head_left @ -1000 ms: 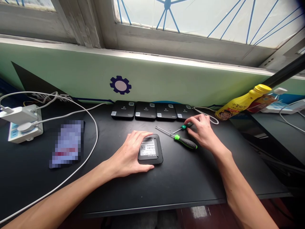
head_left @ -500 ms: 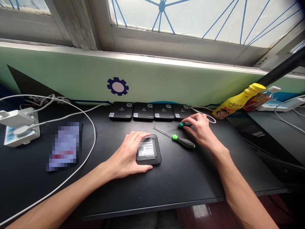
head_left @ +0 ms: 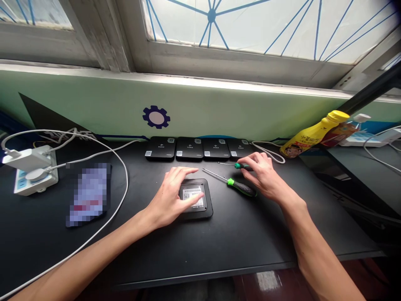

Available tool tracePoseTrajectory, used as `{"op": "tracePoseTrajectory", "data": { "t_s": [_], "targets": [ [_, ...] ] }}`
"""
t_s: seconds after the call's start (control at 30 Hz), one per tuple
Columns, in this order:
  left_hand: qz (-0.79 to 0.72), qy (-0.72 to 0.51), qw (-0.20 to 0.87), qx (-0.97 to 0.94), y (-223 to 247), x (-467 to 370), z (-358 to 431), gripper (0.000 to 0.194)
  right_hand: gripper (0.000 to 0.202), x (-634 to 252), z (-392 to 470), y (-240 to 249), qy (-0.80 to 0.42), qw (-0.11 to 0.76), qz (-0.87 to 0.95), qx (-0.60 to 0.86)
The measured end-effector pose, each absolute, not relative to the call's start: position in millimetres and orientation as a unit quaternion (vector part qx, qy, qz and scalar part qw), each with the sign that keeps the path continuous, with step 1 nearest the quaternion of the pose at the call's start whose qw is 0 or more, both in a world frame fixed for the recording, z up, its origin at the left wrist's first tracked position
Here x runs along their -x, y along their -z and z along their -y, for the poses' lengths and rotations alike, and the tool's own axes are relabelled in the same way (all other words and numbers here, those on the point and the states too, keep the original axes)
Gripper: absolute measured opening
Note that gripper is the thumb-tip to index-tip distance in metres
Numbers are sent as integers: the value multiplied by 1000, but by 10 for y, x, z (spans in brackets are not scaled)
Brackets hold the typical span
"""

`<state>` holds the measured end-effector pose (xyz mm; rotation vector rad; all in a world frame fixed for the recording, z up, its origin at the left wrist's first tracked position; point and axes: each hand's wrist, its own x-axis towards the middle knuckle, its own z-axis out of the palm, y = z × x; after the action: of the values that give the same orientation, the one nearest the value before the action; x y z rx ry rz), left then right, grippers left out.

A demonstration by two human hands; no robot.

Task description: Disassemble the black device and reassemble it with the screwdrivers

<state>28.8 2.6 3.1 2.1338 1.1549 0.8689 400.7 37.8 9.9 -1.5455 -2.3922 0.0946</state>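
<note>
A square black box (head_left: 206, 209) with a white label on its upward face lies on the black desk. Over its left side hovers my left hand (head_left: 171, 194), open, with the thumb across the label and the fingers stretched past the far left corner. My right hand (head_left: 261, 173) pinches the dark handle of a small screwdriver (head_left: 238, 166) with a green collar, its thin shaft pointing left. Just in front of that hand lies a larger screwdriver (head_left: 241, 187) with a black and bright green handle, its tip towards the box.
Several similar black boxes (head_left: 189, 149) stand in a row along the wall. A power strip (head_left: 34, 177) with white plugs sits at the left, its white cable (head_left: 127, 175) looping across the desk. Nearby is a blurred purple packet (head_left: 89, 194). A yellow bottle (head_left: 310, 136) leans at the right.
My left hand has let go of the box and lifted a little, its thumb moving from the near edge to above the label. My right hand remains at the small screwdriver, whose shaft has shifted slightly.
</note>
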Motion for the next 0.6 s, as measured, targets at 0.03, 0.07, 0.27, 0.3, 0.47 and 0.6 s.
{"op": "tracePoseTrajectory", "data": {
  "t_s": [0.03, 0.07, 0.27, 0.3, 0.47, 0.6],
  "targets": [
    [-441, -338, 280, -783, -54, -347, -74, 46, 28, -3994, -367, -119, -32, 150, 832, 533],
    [-445, -345, 286, -775, -75, -414, -131, 40, 28, -3982, -357, -138, -30, 155, 834, 529],
    [-432, -367, 325, -757, -80, -833, -517, 40, 27, -3953, -317, -191, 1, 172, 842, 511],
    [-429, -368, 329, -756, -68, -880, -554, 37, 27, -3952, -312, -194, 2, 173, 843, 509],
    [-438, -390, 310, -748, -46, -1006, -591, 20, 28, -3948, -286, -215, -4, 182, 841, 510],
    [-443, -392, 345, -729, -76, -1033, -607, 11, 29, -3957, -288, -219, -7, 183, 839, 513]
  ]
}}
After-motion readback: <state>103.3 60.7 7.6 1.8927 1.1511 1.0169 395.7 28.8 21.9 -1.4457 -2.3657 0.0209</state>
